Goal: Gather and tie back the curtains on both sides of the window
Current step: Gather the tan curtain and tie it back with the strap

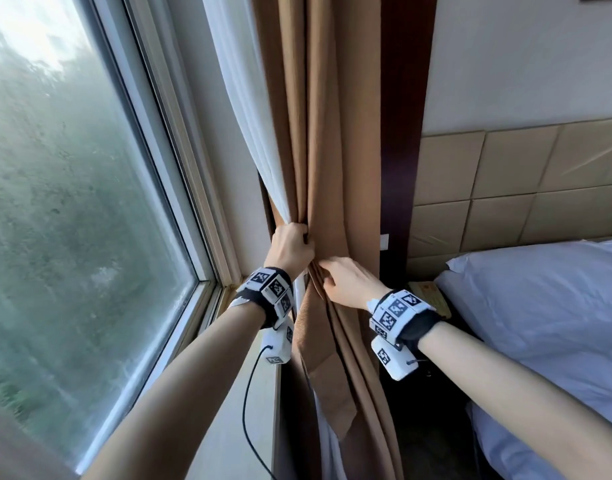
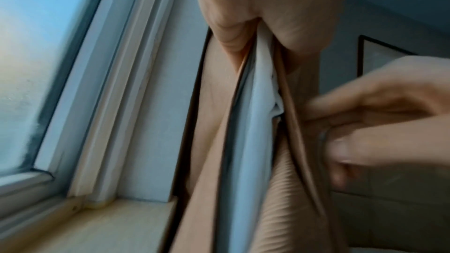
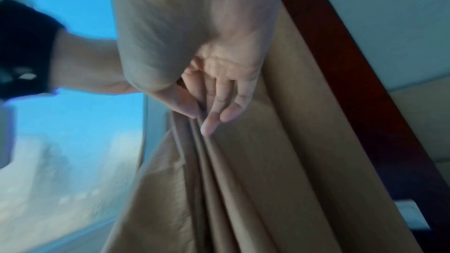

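Observation:
A brown curtain (image 1: 332, 150) hangs bunched beside the window's right edge, with a white sheer curtain (image 1: 249, 133) against its window side. My left hand (image 1: 290, 245) grips the gathered brown folds and the sheer together at about sill height. Just below and to the right, my right hand (image 1: 346, 282) pinches folds of the brown curtain (image 3: 255, 161) between thumb and fingers (image 3: 219, 111). A ribbed brown tie-back strap (image 1: 320, 372) with a pointed end dangles under the hands. The left wrist view shows the sheer (image 2: 255, 122) sandwiched in brown cloth and the ribbed strap (image 2: 284, 189).
The window pane (image 1: 72, 202) fills the left, with a pale sill (image 1: 228, 427) beneath my left arm. A dark wooden post (image 1: 401, 133) stands right behind the curtain. A bed pillow (image 1: 539, 306) and a padded headboard (image 1: 522, 188) crowd the right side.

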`<state>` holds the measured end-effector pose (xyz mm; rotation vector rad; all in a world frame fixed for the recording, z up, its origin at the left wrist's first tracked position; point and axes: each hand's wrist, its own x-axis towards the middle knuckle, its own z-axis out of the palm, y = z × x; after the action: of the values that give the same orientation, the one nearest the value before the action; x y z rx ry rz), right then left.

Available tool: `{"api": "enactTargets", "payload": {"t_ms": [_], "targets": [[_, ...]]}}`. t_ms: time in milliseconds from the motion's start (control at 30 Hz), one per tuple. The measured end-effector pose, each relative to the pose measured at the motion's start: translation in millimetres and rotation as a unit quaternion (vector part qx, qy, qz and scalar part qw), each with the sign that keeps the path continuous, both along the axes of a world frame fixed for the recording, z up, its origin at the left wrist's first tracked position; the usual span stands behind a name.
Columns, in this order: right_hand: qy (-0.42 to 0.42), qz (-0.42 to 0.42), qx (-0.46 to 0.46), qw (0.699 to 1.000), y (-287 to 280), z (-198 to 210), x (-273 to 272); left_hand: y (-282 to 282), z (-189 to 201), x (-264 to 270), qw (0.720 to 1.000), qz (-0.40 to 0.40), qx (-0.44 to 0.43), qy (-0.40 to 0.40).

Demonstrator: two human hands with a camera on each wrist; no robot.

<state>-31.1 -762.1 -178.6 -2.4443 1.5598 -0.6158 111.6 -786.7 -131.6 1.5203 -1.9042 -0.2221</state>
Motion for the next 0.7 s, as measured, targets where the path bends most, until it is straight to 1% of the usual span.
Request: {"api": "enactTargets", "payload": {"t_ms": [67,133,167,233,300,367,433,500,600,700], "targets": [[-0.041,-0.028,0.029,0.998,-17,-6,-15,4,0,7,1.0,-0.02,-0.014,-0.006],[-0.115,-0.097,0.036,0.988,-40,-9,-33,5,-1,13,0.998,-0.046,-0.047,0.001],[-0.156,-0.143,0.039,0.977,-52,-10,-40,6,0,17,0.997,-0.052,-0.053,0.005],[-0.243,-0.226,0.06,0.941,-75,-11,-56,11,1,19,0.996,-0.052,-0.066,-0.008],[-0.306,-0.262,0.095,0.91,-99,-12,-66,17,2,22,0.996,-0.046,-0.072,-0.017],[-0.322,-0.261,0.115,0.903,-118,-11,-67,19,1,26,0.995,-0.043,-0.079,-0.044],[-0.328,-0.235,0.119,0.907,-126,-6,-62,15,-1,31,0.993,-0.045,-0.073,-0.075],[-0.333,-0.209,0.111,0.913,-126,2,-53,7,-2,31,0.994,-0.027,-0.051,-0.094],[-0.304,-0.21,0.093,0.925,-110,9,-36,-1,-3,29,0.997,0.009,-0.032,-0.072],[-0.263,-0.197,0.091,0.94,-83,2,-18,-4,2,29,0.999,0.03,-0.024,-0.038]]}}
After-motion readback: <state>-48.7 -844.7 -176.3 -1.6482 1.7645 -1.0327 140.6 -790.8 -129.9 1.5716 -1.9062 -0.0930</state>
